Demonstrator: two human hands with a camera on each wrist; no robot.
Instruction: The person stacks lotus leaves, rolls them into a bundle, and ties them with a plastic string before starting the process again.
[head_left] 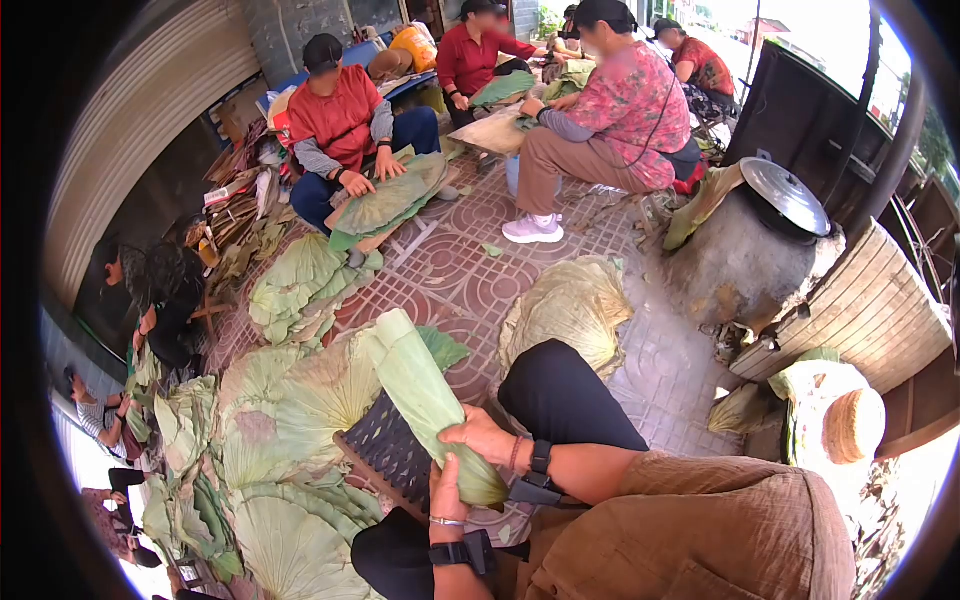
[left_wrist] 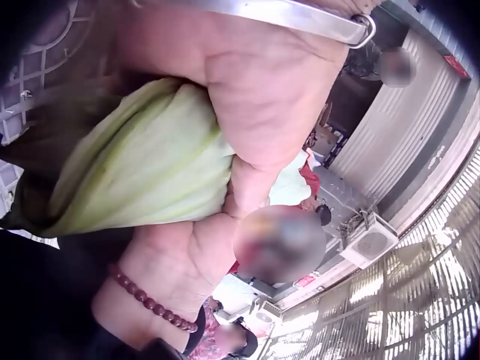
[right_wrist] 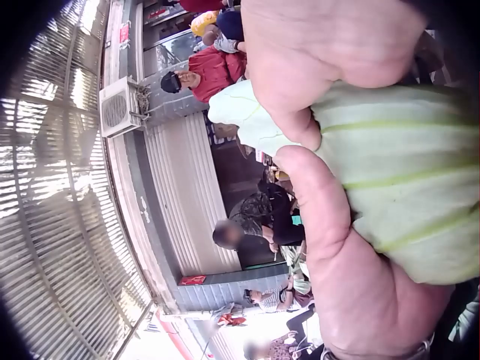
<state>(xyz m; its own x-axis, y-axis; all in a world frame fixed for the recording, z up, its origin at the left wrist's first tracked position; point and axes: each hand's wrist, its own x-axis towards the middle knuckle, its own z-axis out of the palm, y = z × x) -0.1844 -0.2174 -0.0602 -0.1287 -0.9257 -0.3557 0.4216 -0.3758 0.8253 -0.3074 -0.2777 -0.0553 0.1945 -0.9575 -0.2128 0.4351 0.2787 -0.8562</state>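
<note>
Both hands are clamped on one folded lotus leaf (head_left: 425, 400), a long pale-green bundle held over the person's lap. The right hand (head_left: 480, 437) grips it from the side near its lower end, fingers curled over the top. The left hand (head_left: 447, 490) comes up from below and holds the same end, thumb pressed against the leaf; the two hands touch each other there. In the left wrist view the left hand's (left_wrist: 262, 90) palm wraps the leaf (left_wrist: 142, 165), and in the right wrist view the right hand's (right_wrist: 330, 67) thumb and fingers pinch the leaf's (right_wrist: 405, 172) ribbed surface. Both forearms bend in toward the middle of the body. The bundle's free end slants up and away, over a dark plastic crate (head_left: 390, 450) just beside the knee. Spread lotus leaves (head_left: 290, 420) cover the tiled floor (head_left: 470, 280) to the left, and another pile (head_left: 565, 310) lies beyond the knee.
</note>
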